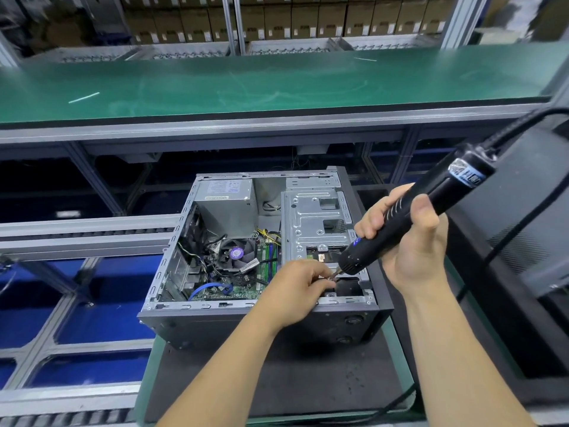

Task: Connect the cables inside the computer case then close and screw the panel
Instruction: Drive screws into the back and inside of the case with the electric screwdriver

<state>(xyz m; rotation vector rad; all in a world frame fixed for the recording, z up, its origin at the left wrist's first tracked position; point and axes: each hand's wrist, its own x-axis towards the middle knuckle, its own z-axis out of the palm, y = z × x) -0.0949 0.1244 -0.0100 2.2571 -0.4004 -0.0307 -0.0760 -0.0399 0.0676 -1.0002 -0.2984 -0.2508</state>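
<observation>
We had the open grey metal computer case (264,251) lying on its side on the dark mat (277,374) of the near worktop (147,377), its open face turned up so that the green motherboard (246,288), the round cooler fan (235,252) and the blue cable (212,288) could be reached from above. The silver power supply box (228,204) sat at the far left inside, and the silver drive cage (317,223) filled the right half.

Our right hand (409,241) wrapped its grip around the black electric screwdriver (409,217), which slanted down from the upper right so its bit met the near end of the drive cage. Our left hand (295,288) reached in from the near side, its fingers pinched together right at the bit tip; we judged they held a small screw, though it was too small to make out. Held so, one hand steadied the fastener while the other aimed the tool.

The side panel was not on the case. A dark panel-like slab (523,241) leaned at the right, and we could not tell whether it was the one.

The case's near rim lay just under our left wrist, and the cage's edges hemmed the bit closely. The screwdriver's black cord (523,217) trailed off to the right. Above the case was open room; the long green bench (277,81) lay well apart on the far side.
</observation>
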